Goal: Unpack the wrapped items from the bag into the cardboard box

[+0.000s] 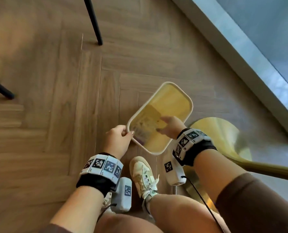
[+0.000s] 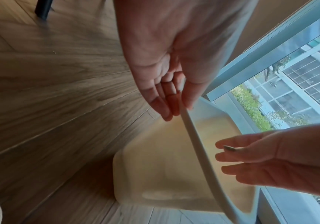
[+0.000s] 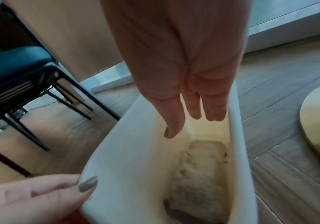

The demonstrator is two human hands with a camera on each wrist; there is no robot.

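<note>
A cream plastic bin (image 1: 144, 107) stands tilted on the wood floor in front of me. My left hand (image 1: 119, 137) pinches its near rim (image 2: 199, 144), thumb inside and fingers outside. My right hand (image 1: 170, 126) reaches into the bin's mouth with straight fingers (image 3: 193, 106) and holds nothing. At the bottom of the bin lies a pale wrapped item (image 3: 199, 174), also seen in the head view (image 1: 146, 126), below the fingertips and apart from them. No bag or cardboard box is in view.
Black chair legs (image 1: 92, 21) (image 1: 0, 89) stand on the floor at the far left. A round golden table base (image 1: 220, 137) sits close to the bin's right. A window sill (image 1: 232, 52) runs along the right. My shoe (image 1: 143, 174) is just behind the bin.
</note>
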